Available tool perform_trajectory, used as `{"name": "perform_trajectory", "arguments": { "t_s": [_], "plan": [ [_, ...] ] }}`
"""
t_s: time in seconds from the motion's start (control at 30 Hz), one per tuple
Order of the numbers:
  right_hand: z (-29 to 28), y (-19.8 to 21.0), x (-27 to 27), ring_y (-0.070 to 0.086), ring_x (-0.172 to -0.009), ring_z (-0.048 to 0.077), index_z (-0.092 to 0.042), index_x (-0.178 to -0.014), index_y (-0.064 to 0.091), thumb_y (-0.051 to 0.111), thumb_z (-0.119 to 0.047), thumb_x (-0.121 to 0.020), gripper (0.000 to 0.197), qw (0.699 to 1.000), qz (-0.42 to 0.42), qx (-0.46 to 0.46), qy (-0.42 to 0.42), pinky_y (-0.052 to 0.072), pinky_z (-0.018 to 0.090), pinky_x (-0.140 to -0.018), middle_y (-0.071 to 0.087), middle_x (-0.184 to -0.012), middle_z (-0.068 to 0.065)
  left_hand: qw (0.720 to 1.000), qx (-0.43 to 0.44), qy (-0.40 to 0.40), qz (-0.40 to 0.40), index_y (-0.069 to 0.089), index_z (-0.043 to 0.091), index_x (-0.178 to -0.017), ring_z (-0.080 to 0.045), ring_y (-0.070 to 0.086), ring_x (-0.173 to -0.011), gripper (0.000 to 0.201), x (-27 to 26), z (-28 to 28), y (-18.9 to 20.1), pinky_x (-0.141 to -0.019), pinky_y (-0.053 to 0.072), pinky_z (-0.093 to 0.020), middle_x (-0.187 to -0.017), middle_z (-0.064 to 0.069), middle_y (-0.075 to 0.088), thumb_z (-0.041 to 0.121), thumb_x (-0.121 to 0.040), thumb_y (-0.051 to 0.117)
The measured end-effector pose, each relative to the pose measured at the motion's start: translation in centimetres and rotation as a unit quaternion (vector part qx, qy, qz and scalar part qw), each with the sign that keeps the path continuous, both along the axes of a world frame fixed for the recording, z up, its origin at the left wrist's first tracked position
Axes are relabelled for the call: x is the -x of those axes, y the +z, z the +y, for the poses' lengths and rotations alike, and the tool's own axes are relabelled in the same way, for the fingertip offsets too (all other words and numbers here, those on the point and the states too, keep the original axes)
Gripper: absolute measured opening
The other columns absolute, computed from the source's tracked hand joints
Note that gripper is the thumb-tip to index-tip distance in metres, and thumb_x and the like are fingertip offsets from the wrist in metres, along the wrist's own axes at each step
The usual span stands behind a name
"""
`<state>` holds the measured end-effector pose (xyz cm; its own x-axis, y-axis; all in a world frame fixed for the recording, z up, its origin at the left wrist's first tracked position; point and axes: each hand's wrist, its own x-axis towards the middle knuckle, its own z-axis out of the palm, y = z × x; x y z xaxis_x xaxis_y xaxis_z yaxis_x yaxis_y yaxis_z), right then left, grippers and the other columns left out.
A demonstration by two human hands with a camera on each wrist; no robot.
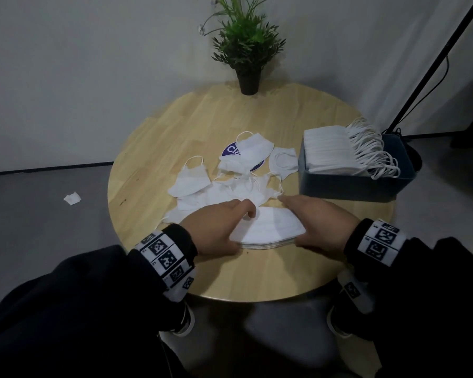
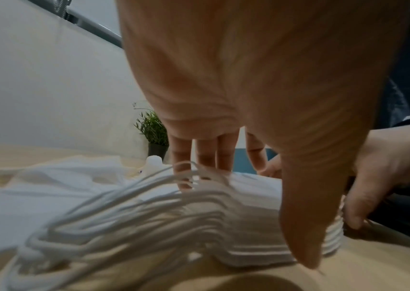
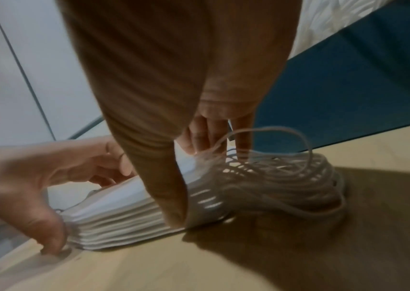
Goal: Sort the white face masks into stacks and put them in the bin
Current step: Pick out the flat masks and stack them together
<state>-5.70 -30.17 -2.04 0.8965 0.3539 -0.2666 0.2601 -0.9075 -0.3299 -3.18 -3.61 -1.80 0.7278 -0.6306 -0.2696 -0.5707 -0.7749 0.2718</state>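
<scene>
Round wooden surface against a grey wall: we clasp a flat stack of masks, long axis running from our left hand to our right hand; bin beyond the right.

One legible text is present: white letters "Cla" on a round purple sticker lying flat on the wooden table, near its centre. The rest of the word is covered by a loose white face mask lying across the sticker. Both wristbands, on the left wrist and on the right wrist, carry black-and-white square coded markers; small characters beside the markers are too small to read. The wrist views show no text.
</scene>
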Motion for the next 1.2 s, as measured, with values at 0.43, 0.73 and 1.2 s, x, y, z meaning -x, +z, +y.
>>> {"name": "perform_trajectory", "arguments": {
  "t_s": [0.43,0.73,1.2],
  "plan": [
    [0.0,0.5,-0.7,0.061,-0.112,0.020,-0.020,-0.139,0.060,0.071,-0.050,-0.092,0.057,0.991,0.050,-0.105,-0.066,0.049,0.035,-0.097,0.066,-0.125,-0.002,0.985,0.114,0.073,0.110,0.046,0.041,-0.131,-0.013,0.063,-0.109,0.050,-1.6,1.2,-0.9,-0.093,0.052,-0.034,-0.124,0.012,0.066,0.063,-0.090,0.066],
    [1.0,0.3,-1.5,0.056,-0.086,0.017,-0.028,-0.090,0.061,0.072,-0.026,-0.080,0.015,0.996,0.083,-0.004,-0.016,0.043,0.028,-0.065,0.055,-0.094,-0.006,0.994,0.025,0.051,0.091,0.062,0.028,-0.130,-0.017,0.057,-0.106,0.056,-1.8,-0.4,-1.3,-0.094,0.050,-0.038,-0.115,0.003,0.058,0.051,-0.079,0.065],
    [2.5,-1.2,-1.1,0.060,-0.111,0.027,-0.023,-0.127,0.052,0.065,-0.041,-0.094,0.040,0.997,-0.026,0.043,0.054,0.049,0.042,-0.089,0.060,-0.122,0.001,0.998,0.047,0.016,-0.045,0.045,0.032,-0.127,-0.019,0.059,-0.098,0.057,-0.7,-1.8,-1.8,-0.081,0.051,-0.041,-0.115,0.006,0.059,0.062,-0.085,0.069]
  ]
}}
